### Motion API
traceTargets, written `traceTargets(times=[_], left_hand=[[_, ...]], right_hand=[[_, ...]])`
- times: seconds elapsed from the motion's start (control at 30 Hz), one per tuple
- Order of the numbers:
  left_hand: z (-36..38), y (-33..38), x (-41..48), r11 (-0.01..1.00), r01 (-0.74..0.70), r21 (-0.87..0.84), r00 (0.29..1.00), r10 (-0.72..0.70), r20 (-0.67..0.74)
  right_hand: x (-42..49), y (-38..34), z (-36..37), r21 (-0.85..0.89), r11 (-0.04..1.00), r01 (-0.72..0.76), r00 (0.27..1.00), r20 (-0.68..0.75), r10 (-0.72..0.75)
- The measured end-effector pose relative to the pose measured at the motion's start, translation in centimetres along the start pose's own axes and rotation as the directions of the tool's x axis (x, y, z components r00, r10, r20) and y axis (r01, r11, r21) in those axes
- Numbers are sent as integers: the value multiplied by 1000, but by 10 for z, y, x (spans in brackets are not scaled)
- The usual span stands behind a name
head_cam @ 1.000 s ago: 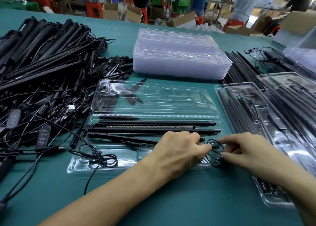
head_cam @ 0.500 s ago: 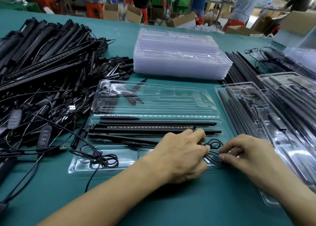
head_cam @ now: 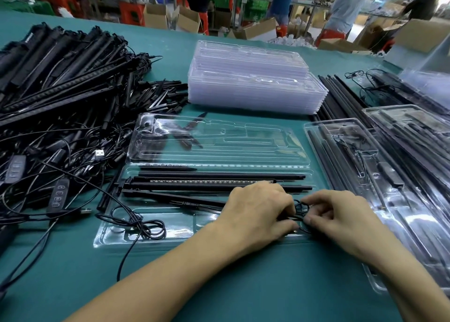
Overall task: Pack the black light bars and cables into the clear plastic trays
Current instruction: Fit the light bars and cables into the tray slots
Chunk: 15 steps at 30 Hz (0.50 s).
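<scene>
An open clear plastic tray (head_cam: 114, 236) lies on the green table before me, its lid (head_cam: 243, 149) folded back. Black light bars (head_cam: 219, 183) lie in its long slots. A thin black cable loops in the tray's left pocket, cable loop (head_cam: 148, 229). At the tray's right end a small black cable coil (head_cam: 302, 208) sits between my hands. My left hand (head_cam: 258, 214) and my right hand (head_cam: 341, 219) both pinch this coil with curled fingers, knuckles up, over the tray's right pocket.
A big heap of black light bars and cables (head_cam: 60, 107) fills the left. A stack of empty clear trays (head_cam: 253, 85) stands behind. Packed trays (head_cam: 379, 180) and loose bars (head_cam: 341, 95) lie at the right. People work at benches far behind.
My two hands have drawn closer together over the cable coil at the tray's right end; the right hand slid left and curled tighter on it.
</scene>
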<state>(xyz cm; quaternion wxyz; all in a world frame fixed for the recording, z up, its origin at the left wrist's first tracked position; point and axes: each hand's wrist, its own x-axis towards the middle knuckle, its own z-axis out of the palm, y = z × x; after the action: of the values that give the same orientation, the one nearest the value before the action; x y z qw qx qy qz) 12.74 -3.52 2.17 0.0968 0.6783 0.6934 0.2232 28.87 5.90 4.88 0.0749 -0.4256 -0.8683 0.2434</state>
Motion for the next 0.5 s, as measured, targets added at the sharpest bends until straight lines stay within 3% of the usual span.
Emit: traceTargets(times=[0.13, 0.37, 0.5], left_hand=[[-1, 1, -1, 999, -39, 4, 999, 39, 17], [-5, 2, 1, 998, -20, -58, 998, 23, 52], [-8, 3, 3, 996, 15, -88, 997, -8, 77]], right_hand=[[2, 0, -7, -5, 999, 41, 996, 81, -40], [-12, 4, -6, -116, 989, 87, 996, -10, -88], [-24, 7, -10, -42, 999, -19, 999, -29, 17]])
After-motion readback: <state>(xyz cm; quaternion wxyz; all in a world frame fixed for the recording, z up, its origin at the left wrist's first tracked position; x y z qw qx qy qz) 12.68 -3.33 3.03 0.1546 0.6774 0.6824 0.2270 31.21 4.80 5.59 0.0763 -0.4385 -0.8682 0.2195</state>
